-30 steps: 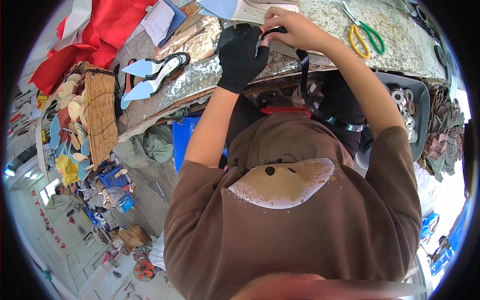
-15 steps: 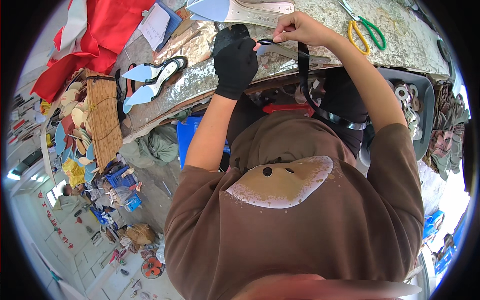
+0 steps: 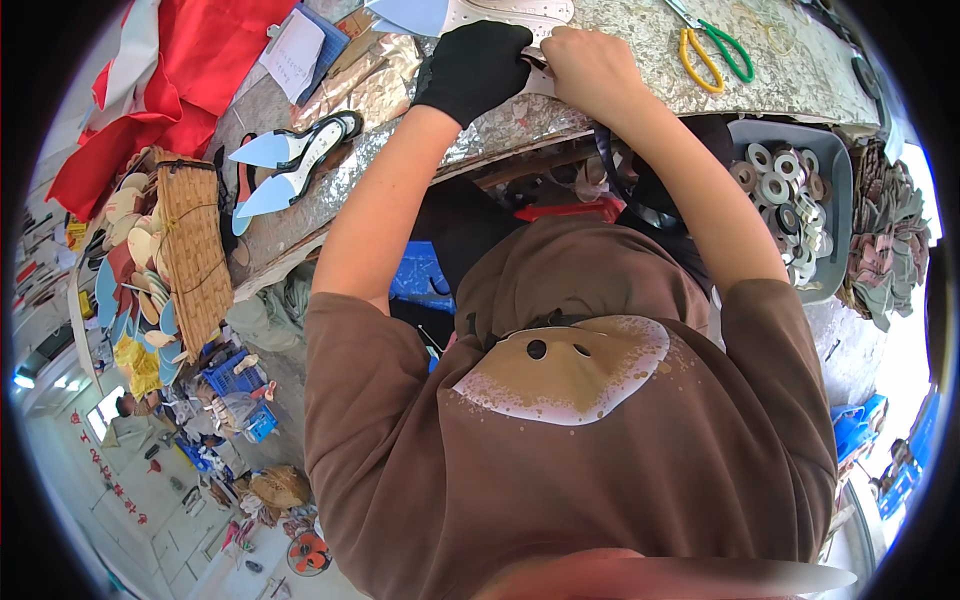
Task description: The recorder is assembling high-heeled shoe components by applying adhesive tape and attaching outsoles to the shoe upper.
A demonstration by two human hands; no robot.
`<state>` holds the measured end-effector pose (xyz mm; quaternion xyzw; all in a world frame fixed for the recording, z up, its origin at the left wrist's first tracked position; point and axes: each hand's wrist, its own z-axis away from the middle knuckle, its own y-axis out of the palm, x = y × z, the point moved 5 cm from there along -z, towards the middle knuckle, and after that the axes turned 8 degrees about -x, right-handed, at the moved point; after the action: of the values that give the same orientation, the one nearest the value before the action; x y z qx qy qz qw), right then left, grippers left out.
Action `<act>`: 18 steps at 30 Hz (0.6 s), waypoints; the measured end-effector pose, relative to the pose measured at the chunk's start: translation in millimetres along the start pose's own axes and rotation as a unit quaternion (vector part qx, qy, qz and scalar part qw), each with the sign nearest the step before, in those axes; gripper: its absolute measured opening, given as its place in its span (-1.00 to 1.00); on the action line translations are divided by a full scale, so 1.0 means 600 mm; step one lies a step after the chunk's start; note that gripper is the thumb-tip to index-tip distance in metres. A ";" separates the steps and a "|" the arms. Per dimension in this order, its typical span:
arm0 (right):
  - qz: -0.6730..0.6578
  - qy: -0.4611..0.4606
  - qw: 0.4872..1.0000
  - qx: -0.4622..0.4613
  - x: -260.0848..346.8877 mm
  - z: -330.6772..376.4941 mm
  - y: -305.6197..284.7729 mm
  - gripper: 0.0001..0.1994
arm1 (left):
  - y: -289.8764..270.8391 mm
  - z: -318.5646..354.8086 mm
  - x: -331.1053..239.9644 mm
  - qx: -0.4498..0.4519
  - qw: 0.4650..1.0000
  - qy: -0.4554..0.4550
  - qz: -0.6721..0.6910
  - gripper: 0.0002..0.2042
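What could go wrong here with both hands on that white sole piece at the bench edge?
The white sole piece sits under the gloved left hand and bare right hand; a slip could nick the ungloved one. The black strap dangling below the right hand might snag. The scissors lie close by.

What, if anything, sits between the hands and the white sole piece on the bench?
Nothing visible. The gloved left hand and bare right hand both already touch the white sole piece; the scissors lie off to the right.

Yellow-and-green scissors (image 3: 712,42) lie on the workbench (image 3: 800,70), red cloth (image 3: 140,90) at its far left, a grey tray of tape rolls (image 3: 795,195) alongside.
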<state>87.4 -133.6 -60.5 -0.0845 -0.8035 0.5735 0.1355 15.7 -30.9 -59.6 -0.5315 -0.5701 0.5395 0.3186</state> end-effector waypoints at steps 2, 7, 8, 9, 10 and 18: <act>0.031 0.004 0.999 0.025 -0.002 -0.002 0.003 -0.91 | 0.024 -0.013 0.013 -0.018 0.996 0.029 0.086 -0.88; 0.021 0.022 0.996 0.080 0.023 -0.006 -0.017 -0.88 | 0.075 -0.060 0.031 0.150 0.974 0.117 0.119 -0.87; 0.021 0.005 0.998 0.063 0.019 -0.001 -0.013 -0.86 | 0.076 -0.067 0.024 0.209 0.969 0.102 0.087 -0.77; 0.021 -0.011 0.999 0.047 0.014 0.004 -0.007 -0.83 | 0.071 -0.067 0.008 0.142 0.969 0.173 0.101 -0.78; 0.021 -0.011 0.999 0.047 0.003 0.012 0.002 -0.83 | 0.075 -0.064 0.010 0.143 0.969 0.173 0.101 -0.78; 0.025 -0.080 0.996 0.032 -0.044 0.057 -0.021 -0.94 | 0.067 -0.016 -0.043 0.041 0.978 0.193 -0.067 -0.81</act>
<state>101.7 -176.2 -62.5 -0.0540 -0.7906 0.6070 0.0593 41.2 -58.9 -90.3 -0.5729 -0.5095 0.4267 0.4797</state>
